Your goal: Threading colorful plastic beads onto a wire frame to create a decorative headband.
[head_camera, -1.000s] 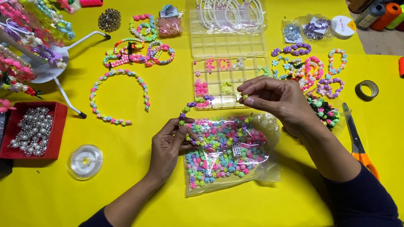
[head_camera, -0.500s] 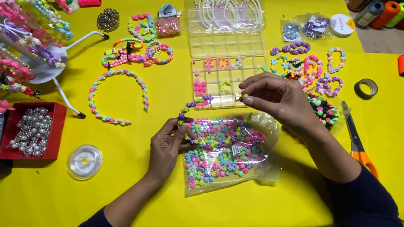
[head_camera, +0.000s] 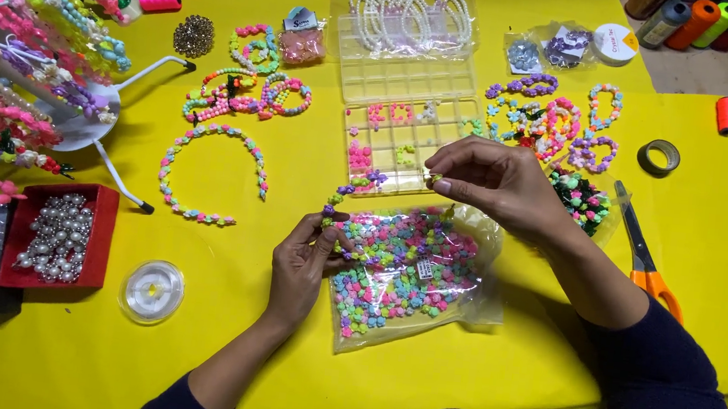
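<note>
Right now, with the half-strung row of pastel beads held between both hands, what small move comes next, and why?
Probably slide the bead pinched by the right hand down toward the left hand: the short strand of pastel beads runs between them, above the open clear bag of flower beads.

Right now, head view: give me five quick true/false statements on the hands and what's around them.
1. The left hand holds one end of a beaded strand. True.
2. The right hand rests flat on the scissors. False: it is raised over the clear compartment box, fingertips pinched at the strand's other end; the scissors lie apart by the forearm.
3. A clear bag of mixed coloured beads lies between the two hands. True.
4. The red tray holds green beads. False: it holds pearl-like white beads.
5. The tape roll sits on the yellow table, right of the bracelets. True.
</note>
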